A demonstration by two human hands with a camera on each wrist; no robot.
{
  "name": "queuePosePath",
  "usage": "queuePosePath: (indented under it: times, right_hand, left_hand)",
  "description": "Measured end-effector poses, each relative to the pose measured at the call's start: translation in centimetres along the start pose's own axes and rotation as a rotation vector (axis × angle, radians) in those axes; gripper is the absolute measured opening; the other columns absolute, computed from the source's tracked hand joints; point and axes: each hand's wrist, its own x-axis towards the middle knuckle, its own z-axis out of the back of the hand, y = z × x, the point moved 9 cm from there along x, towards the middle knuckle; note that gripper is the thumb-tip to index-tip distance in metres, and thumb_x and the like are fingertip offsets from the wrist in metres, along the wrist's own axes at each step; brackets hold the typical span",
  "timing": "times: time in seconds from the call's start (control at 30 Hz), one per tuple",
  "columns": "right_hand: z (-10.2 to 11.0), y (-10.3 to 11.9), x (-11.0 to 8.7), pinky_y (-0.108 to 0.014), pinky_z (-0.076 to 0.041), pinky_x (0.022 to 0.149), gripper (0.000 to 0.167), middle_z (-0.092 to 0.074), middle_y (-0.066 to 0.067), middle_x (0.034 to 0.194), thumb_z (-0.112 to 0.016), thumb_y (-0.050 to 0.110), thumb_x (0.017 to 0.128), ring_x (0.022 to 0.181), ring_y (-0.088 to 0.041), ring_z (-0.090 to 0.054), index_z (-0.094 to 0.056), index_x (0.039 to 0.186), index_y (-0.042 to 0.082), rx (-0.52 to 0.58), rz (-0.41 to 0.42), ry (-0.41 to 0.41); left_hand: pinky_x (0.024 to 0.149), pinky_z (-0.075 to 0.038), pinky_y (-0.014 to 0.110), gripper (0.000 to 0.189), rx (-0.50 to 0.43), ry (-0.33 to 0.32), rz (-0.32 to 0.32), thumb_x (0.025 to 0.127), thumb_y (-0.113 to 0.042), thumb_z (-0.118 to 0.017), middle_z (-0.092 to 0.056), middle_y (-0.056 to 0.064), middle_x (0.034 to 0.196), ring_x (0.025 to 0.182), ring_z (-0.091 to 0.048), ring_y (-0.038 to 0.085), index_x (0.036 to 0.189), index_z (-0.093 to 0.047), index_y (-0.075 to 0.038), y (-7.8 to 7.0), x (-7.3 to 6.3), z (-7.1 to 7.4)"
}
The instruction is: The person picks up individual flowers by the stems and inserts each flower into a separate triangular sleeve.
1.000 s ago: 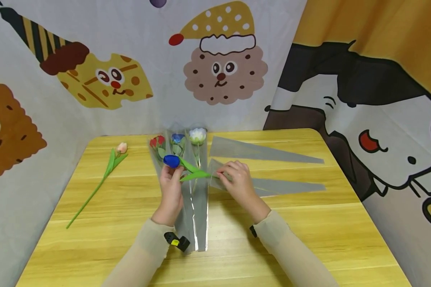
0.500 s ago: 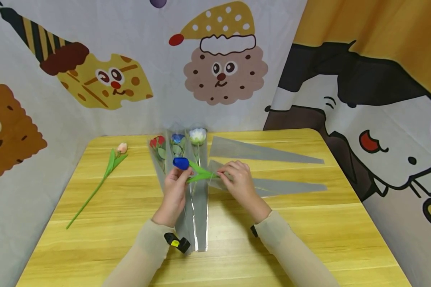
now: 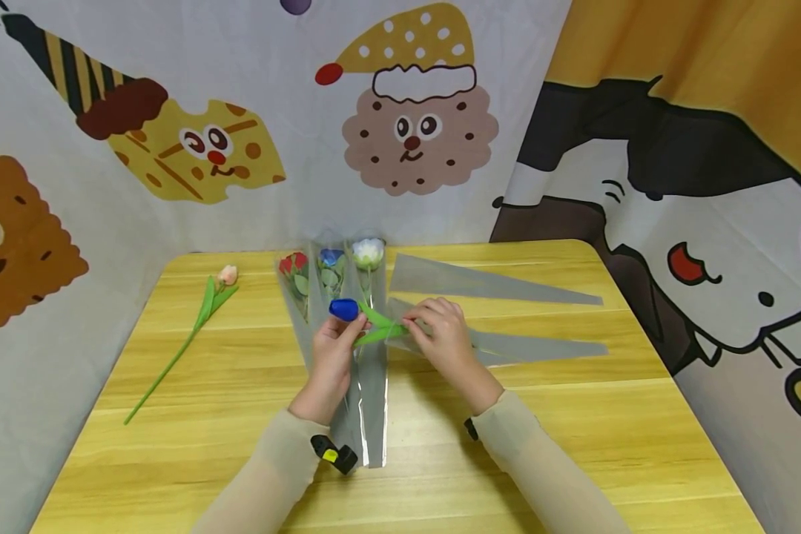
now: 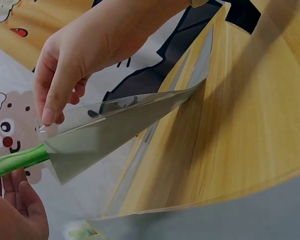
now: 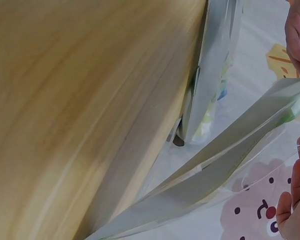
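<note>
My left hand [image 3: 330, 363] pinches a blue artificial tulip [image 3: 343, 309] just below its bloom. Its green leaves [image 4: 21, 162] enter the wide mouth of a clear, grey-backed flower sleeve [image 4: 110, 132]. With thumb and fingertips, my right hand [image 3: 440, 334] grips the rim of that sleeve and keeps the mouth apart. The sleeve tapers away to the right, its narrow end low over the table. Inside it the tulip's stem shows only faintly. The right wrist view has the sleeve [image 5: 210, 170] slanting between both hands.
Left of the hands lie a red rose [image 3: 294, 265], a blue rose [image 3: 330, 258] and a white flower [image 3: 368, 254], each sleeved. A pink tulip [image 3: 200, 326] lies bare at far left. Another flat sleeve [image 3: 487, 280] lies at back right on the wooden table [image 3: 574, 430].
My left hand has moved right with the blue tulip, sliding its leaves further into the sleeve. The right hand stays in place at the rim.
</note>
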Motion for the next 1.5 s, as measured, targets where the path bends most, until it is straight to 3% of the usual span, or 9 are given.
queuePosePath:
  times: [0.23, 0.57, 1.07, 1.17, 1.23, 1.4, 1.5]
  right_hand:
    - [0.0, 0.0, 0.1, -0.036, -0.042, 0.083, 0.005, -0.069, 0.003, 0.088, -0.074, 0.016, 0.082, 0.085, -0.015, -0.058, -0.072, 0.086, 0.014, -0.001, -0.011, 0.002]
    - [-0.3, 0.9, 0.3, -0.035, -0.042, 0.080, 0.004, -0.069, 0.003, 0.086, -0.075, 0.016, 0.081, 0.083, -0.015, -0.058, -0.073, 0.085, 0.014, -0.006, 0.026, 0.004]
    - [-0.3, 1.1, 0.4, -0.033, -0.042, 0.078, 0.005, -0.069, 0.004, 0.087, -0.074, 0.017, 0.082, 0.085, -0.014, -0.058, -0.072, 0.085, 0.014, 0.015, 0.038, -0.006]
    - [-0.4, 1.4, 0.5, -0.033, -0.042, 0.078, 0.005, -0.069, 0.003, 0.087, -0.074, 0.017, 0.082, 0.085, -0.015, -0.058, -0.073, 0.085, 0.014, 0.016, 0.052, -0.004]
    - [-0.4, 1.4, 0.6, -0.033, -0.042, 0.078, 0.005, -0.069, 0.003, 0.087, -0.074, 0.017, 0.081, 0.085, -0.015, -0.059, -0.073, 0.084, 0.013, 0.018, 0.055, -0.013]
    - [-0.1, 0.7, 0.4, -0.035, -0.043, 0.082, 0.004, -0.069, 0.003, 0.087, -0.075, 0.015, 0.081, 0.085, -0.015, -0.059, -0.072, 0.084, 0.013, 0.019, 0.035, -0.030]
    - [-0.1, 0.5, 0.4, -0.035, -0.043, 0.083, 0.004, -0.069, 0.003, 0.088, -0.074, 0.016, 0.081, 0.085, -0.015, -0.059, -0.072, 0.084, 0.014, 0.019, 0.028, -0.031]
  left_hand:
    - [0.065, -0.051, 0.018, 0.011, 0.029, -0.026, 0.005, 0.085, -0.001, -0.067, -0.066, -0.005, 0.070, 0.068, -0.065, 0.008, 0.084, -0.064, -0.012, 0.2, 0.0, 0.2]
    - [0.073, -0.054, 0.020, 0.007, 0.050, -0.002, 0.038, 0.084, -0.005, -0.070, -0.066, -0.004, 0.071, 0.068, -0.065, 0.007, 0.088, -0.065, -0.007, 1.1, -0.5, -0.9]
    - [0.071, -0.054, 0.021, 0.008, 0.066, 0.002, -0.013, 0.081, 0.000, -0.071, -0.066, -0.004, 0.071, 0.069, -0.064, 0.008, 0.086, -0.066, 0.001, 1.2, -0.5, -1.3]
    - [0.070, -0.052, 0.020, 0.012, 0.137, -0.014, -0.034, 0.081, -0.002, -0.072, -0.065, -0.004, 0.075, 0.072, -0.061, 0.008, 0.090, -0.065, 0.002, 1.1, -0.5, -1.0]
    - [0.068, -0.050, 0.018, 0.017, 0.235, -0.015, -0.072, 0.081, -0.004, -0.073, -0.065, -0.002, 0.078, 0.074, -0.059, 0.008, 0.094, -0.065, 0.005, 0.7, -0.5, -0.8]
    - [0.069, -0.051, 0.017, 0.014, 0.545, 0.067, -0.266, 0.084, 0.007, -0.061, -0.068, 0.023, 0.086, 0.080, -0.066, 0.028, 0.096, -0.063, 0.013, -2.1, -1.1, -1.4]
    - [0.069, -0.053, 0.022, 0.012, 0.702, 0.065, -0.361, 0.082, 0.010, -0.057, -0.066, 0.030, 0.087, 0.081, -0.065, 0.037, 0.091, -0.064, 0.014, -3.2, -1.1, -1.1]
